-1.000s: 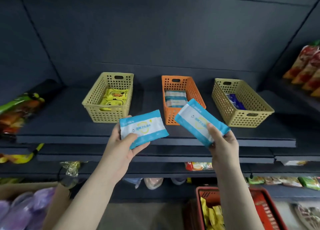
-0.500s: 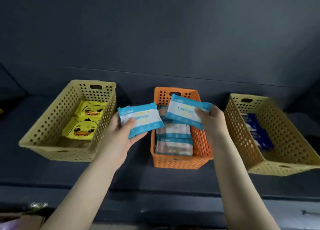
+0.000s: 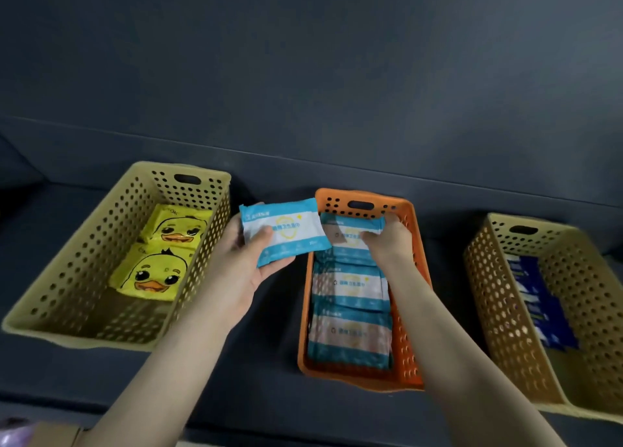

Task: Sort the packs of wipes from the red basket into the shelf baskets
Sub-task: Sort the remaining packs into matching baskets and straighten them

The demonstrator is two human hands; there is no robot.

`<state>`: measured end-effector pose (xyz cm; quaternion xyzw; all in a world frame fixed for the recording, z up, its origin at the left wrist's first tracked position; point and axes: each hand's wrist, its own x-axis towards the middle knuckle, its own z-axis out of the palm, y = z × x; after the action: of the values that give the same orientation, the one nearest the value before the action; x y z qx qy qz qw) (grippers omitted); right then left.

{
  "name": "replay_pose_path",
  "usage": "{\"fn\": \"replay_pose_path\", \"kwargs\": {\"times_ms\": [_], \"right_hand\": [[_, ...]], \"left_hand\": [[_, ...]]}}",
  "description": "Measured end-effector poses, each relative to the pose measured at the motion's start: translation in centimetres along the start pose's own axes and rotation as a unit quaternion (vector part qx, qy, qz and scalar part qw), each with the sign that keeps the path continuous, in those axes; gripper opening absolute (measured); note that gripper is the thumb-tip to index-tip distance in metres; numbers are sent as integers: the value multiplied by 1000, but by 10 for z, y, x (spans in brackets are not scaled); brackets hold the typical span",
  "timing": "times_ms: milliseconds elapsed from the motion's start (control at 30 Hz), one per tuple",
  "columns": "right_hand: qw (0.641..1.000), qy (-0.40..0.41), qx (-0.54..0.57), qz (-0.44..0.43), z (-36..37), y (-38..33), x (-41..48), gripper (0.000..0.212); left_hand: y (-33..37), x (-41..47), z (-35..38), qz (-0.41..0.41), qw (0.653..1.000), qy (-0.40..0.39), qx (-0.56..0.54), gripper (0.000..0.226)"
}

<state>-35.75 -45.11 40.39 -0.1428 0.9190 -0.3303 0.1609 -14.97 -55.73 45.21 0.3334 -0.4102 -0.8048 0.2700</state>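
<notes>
A flat blue-and-white plastic pack of wipes (image 3: 352,232) sits at the far end of the narrow orange perforated plastic basket (image 3: 354,377), just under the handle slot. The right hand (image 3: 391,241) reaches in over the basket's right rim and grips this pack, fingers curled over its near right corner. Nearer in the same basket lie more blue-and-white packs (image 3: 350,289), overlapping one another in a row that runs to the near wall and fills the floor almost from side wall to side wall.

A second blue-and-white pack (image 3: 285,234) is held by the left hand (image 3: 242,268), thumb on its printed face and fingers behind. It is tilted and hangs above the strip of bare shelf at the orange basket's left rim, its right corner overlapping that rim.

All three baskets stand on the dark grey shelf board (image 3: 263,362), set back from its front edge. Left of the gap is a wide pale yellow perforated basket (image 3: 84,295) holding two yellow duck-face packs (image 3: 151,278) in its far half; the near half of its floor is bare. At the shelf's right end, apart from the orange basket, a second pale yellow perforated basket (image 3: 499,305) holds dark blue packs (image 3: 536,301) along its right wall. Behind the baskets the plain dark back panel (image 3: 303,75) rises, with open air above every rim.
</notes>
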Motion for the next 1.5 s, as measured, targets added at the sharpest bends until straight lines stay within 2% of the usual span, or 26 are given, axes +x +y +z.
{"fn": "replay_pose_path", "kwargs": {"times_ms": [133, 300, 400, 467, 567, 667, 700, 733, 800, 867, 900, 967, 1033, 1100, 1133, 1200, 1300, 1367, 1500], "right_hand": [[1000, 14, -27, 6, 3, 2, -2, 54], [992, 54, -112, -1, 9, -2, -9, 56], [981, 76, -166, -62, 12, -2, -12, 53], [978, 37, -173, -113, 12, -2, -12, 42], [987, -38, -127, -96, 8, 0, -10, 32], [996, -29, -41, -68, -8, -6, -17, 27], [997, -26, 21, -63, -16, -9, -24, 24], [992, -49, 108, -48, -24, -14, -34, 25], [949, -160, 272, -8, -38, -24, -57, 33], [918, -242, 314, -20, -43, -25, -76, 31], [913, -253, 318, -30, -44, -23, -83, 28], [926, -219, 306, -42, -46, -19, -92, 23], [951, -135, 276, -37, -50, -14, -96, 14], [984, -36, 170, -28, -57, -7, -97, 10], [995, -3, 97, -26, -60, -4, -97, 11], [1000, 18, 1, -8, -58, 1, -95, 15], [999, -21, -3, 28, -36, 5, -91, 9], [997, -45, -5, 55, -17, 9, -88, 8], [995, -20, -39, 94, -4, 12, -81, 30]], "left_hand": [[1, 10, -1, -13, 1000, -18, 4, 35], [4, 16, -6, -26, 999, -36, 6, 35], [6, 18, -8, -34, 999, -17, -4, 30], [8, 18, -9, -41, 999, -8, -8, 27], [9, 17, -9, -47, 999, -10, -2, 28], [12, 16, -7, -48, 999, -25, 0, 29], [12, 16, -6, -49, 998, -35, -1, 29], [12, 15, -3, -51, 998, -47, 1, 27], [9, 13, 4, -58, 996, -71, 14, 24], [1, 9, 14, -48, 993, -89, 54, 23], [-4, 7, 19, -30, 992, -91, 82, 21], [-16, 7, 23, 32, 984, -85, 151, 16], [-26, 11, 21, 142, 951, -81, 263, 20], [-34, 19, 16, 222, 905, -74, 355, 33], [-39, 24, 13, 235, 888, -80, 386, 40], [-50, 33, 8, 222, 862, -108, 443, 50], [-63, 37, 2, 171, 865, -152, 447, 57], [-66, 40, -2, 165, 863, -160, 450, 58], [-65, 48, -2, 154, 846, -174, 480, 62]]}}
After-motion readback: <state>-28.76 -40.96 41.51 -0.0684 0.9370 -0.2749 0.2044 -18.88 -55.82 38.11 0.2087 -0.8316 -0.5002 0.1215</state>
